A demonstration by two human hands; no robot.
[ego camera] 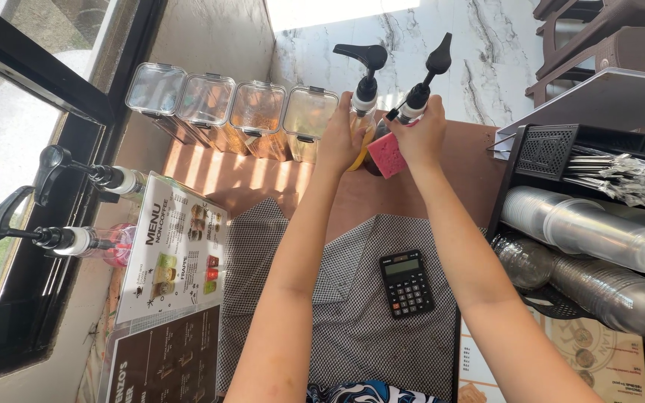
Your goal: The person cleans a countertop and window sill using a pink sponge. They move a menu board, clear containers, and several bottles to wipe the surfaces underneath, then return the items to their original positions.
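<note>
Left hand (pixel 340 142) wraps the body of a yellow pump bottle (pixel 362 112), fingers curled round it below the white collar. Right hand (pixel 418 134) presses a pink sponge (pixel 387 155) against a dark pump bottle (pixel 410 104), fingers clenched on the sponge; whether they also grip that bottle is hard to tell, since the hand hides the contact. Both bottles stand upright, side by side, near the far edge of the brown counter (pixel 479 157), just right of a row of four clear lidded canisters (pixel 233 112). The bottles look part full, so fairly heavy and stiff, probably slick if syrup has run down; best held round the body or neck, not by the long black pump spout, which would tip them. The sponge is soft, light and squashes easily. Nearer the person, a checked grey cloth (pixel 352 298) covers the counter with a black calculator (pixel 407 283) on it. A laminated menu card (pixel 173 254) lies at the left edge, beside two more pump bottles (pixel 76 216) by the window. A black rack (pixel 561 157) at the right edge holds stacked clear plastic cups (pixel 599 239). Marble floor (pixel 449 45) beyond, strong sun.
</note>
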